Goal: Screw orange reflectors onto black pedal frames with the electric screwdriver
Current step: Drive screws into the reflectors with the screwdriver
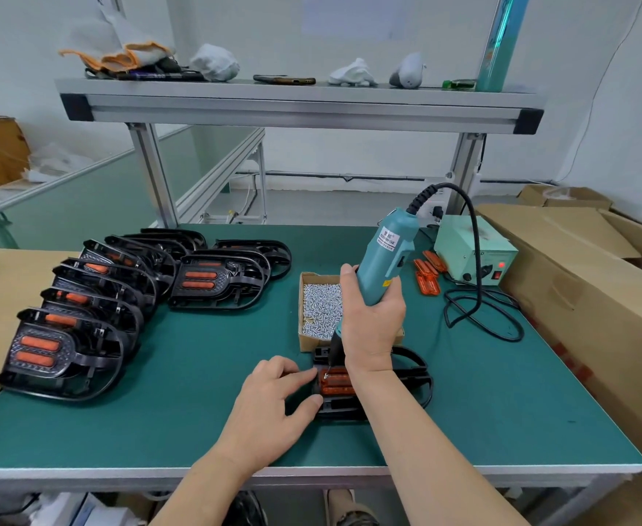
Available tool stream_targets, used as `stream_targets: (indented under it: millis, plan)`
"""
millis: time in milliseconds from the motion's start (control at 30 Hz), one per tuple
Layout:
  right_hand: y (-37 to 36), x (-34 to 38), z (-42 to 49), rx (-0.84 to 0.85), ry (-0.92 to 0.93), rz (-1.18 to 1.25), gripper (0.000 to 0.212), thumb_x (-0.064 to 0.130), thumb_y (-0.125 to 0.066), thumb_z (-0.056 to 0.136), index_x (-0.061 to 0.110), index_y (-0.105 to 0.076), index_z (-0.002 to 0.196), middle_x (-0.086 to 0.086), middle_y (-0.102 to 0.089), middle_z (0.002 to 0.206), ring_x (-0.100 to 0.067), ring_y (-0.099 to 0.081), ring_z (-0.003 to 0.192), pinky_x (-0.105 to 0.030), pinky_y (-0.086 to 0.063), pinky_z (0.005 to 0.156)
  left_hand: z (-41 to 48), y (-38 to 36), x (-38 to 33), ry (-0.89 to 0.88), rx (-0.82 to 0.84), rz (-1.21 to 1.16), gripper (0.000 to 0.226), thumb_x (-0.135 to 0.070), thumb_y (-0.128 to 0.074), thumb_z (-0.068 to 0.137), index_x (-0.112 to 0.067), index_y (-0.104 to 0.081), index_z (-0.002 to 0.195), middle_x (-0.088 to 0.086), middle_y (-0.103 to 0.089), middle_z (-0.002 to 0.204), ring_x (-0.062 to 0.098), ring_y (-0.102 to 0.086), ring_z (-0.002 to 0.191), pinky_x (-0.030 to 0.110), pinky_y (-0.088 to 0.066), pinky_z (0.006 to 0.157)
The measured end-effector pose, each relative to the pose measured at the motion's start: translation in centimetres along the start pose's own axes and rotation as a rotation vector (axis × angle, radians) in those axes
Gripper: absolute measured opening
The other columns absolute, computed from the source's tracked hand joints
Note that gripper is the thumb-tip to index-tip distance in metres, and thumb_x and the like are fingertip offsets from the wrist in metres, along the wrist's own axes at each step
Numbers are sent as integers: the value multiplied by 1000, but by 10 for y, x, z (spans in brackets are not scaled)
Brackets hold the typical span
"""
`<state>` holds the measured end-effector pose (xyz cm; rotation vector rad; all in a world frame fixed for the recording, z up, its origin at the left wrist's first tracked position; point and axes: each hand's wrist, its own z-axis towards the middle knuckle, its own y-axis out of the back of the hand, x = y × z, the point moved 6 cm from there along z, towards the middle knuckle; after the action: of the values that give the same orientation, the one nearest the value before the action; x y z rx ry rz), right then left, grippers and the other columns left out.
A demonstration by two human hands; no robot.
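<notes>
Left grip (pixel 270 408) pinches the left end of the black plastic pedal frame (pixel 414 373), flat near the green bench's (pixel 198 373) front edge, with the ribbed orange reflector (pixel 336 381) seated in it. Right grip (pixel 372 324) is wrapped round the teal corded electric screwdriver (pixel 384 256), bit down on the reflector's left end. Just behind sits the cardboard box of silver screws (pixel 311 343); finished black pedals (pixel 68 354) are stacked far left.

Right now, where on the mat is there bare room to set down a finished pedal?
Free: the strip between the stacked pedals and the screw box; the front edge left of the left hand; the front right corner in front of the cable. Crowded: the back right, with power box and loose reflectors.
</notes>
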<state>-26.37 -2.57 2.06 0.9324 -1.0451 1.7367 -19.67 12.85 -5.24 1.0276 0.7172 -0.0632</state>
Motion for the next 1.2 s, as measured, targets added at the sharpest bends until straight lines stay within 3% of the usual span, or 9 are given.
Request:
stream_targets:
  millis: [300, 600, 767, 1067, 1200]
  plan:
    - [-6, 9, -7, 52, 68, -31, 21, 34, -75, 83, 23, -57, 83, 10, -58, 67, -7, -54, 57, -22, -47, 57, 0, -1, 2, -5, 0, 5, 45, -48, -58, 89, -31, -64, 129, -18, -46, 104, 5, -42, 104, 24, -35, 98]
    - [-12, 15, -12, 129, 164, -43, 18, 25, -75, 87, 18, -58, 85, 19, -59, 67, -2, -56, 56, -11, -44, 53, 0, -1, 0, -5, 5, 11, 47, -51, -55, 88, -30, -65, 128, -18, -46, 103, 4, -41, 102, 21, -34, 95]
    - [-9, 8, -10, 111, 125, -42, 22, 25, -76, 87, 26, -54, 83, 16, -59, 66, -4, -55, 56, -19, -47, 55, 0, -1, 1, -1, 3, 17, 51, -55, -49, 86, -30, -65, 128, -18, -46, 102, 5, -42, 102, 23, -35, 96]
    - [-18, 5, -14, 185, 105, -23, 21, 35, -72, 83, 28, -52, 81, 17, -57, 65, -1, -52, 53, -16, -46, 53, 0, -2, 0, -14, -7, 36, 49, -53, -52, 87, -28, -67, 125, -15, -49, 101, 8, -44, 99, 29, -38, 95]
    - [-13, 3, -9, 146, 60, -19, 24, 22, -75, 87, 24, -52, 82, 21, -59, 66, 2, -53, 53, -13, -44, 52, -1, -1, -2, -13, -11, 34, 47, -51, -53, 87, -28, -68, 125, -15, -49, 101, 8, -44, 99, 29, -39, 94]
